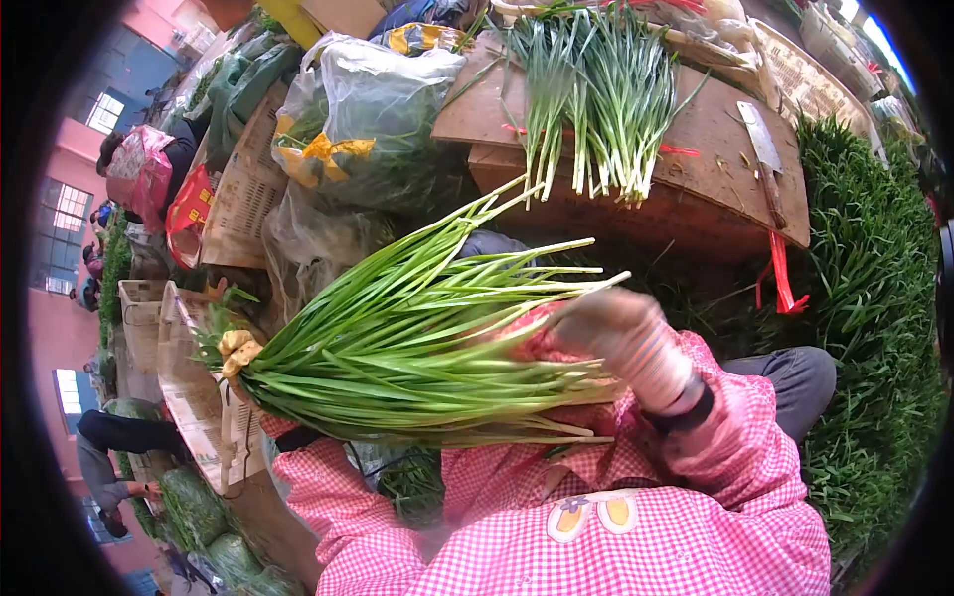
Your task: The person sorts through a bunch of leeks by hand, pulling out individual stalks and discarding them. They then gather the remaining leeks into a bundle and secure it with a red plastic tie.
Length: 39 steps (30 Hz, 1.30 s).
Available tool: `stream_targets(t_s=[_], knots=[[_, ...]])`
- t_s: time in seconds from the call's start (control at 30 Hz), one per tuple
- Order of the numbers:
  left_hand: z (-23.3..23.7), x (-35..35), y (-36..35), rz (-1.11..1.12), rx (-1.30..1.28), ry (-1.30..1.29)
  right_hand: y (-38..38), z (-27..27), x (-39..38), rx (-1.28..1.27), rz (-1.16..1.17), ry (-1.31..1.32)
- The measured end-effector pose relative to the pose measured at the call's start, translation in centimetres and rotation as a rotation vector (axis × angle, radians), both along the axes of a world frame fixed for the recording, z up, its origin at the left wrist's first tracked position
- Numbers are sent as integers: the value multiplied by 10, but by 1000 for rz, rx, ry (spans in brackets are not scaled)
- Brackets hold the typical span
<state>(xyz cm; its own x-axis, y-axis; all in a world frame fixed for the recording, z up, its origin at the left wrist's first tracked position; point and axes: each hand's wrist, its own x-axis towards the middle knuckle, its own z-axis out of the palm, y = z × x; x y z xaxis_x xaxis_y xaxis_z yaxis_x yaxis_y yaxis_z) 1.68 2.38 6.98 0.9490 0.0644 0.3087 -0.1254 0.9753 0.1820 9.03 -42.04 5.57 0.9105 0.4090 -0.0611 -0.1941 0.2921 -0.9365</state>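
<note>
My left hand [239,354] is closed around the leafy end of a large bunch of garlic chives [417,348]. Their long green leaves fan out to the right across my lap, pale stalk ends spread apart. Beside those stalk ends, my right hand [616,333] is raised and smeared by motion, with a pale wrapping at the wrist; its fingers do not show clearly. More garlic chives [596,99] lie in loose bundles on a wooden board [720,164] in front of me, pale ends toward me. Red ties [681,150] show under them.
A cleaver [762,149] lies at the board's right side, with a red plastic strip [783,278] hanging below. Loose greens [865,268] are heaped at right. Plastic bags [368,99] and crates [194,387] stand at left; other people [149,174] are farther off.
</note>
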Motion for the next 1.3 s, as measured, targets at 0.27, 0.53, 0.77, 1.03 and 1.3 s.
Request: stream_targets(t_s=[0.27,0.53,0.77,1.03,1.3], knots=[[-3,7,-9,-174,12,-55,-45,10,17,-893,184,-999],[81,19,-60,-159,314,-123,13,45,-4,-795,383,-944],[35,22,-4,-288,37,-122,-25,13,14,-810,94,-744],[61,12,-14,-54,244,-15,-5,44,-4,-306,320,-592],[66,6,-50,-109,378,20,-64,7,4,-552,306,-522]])
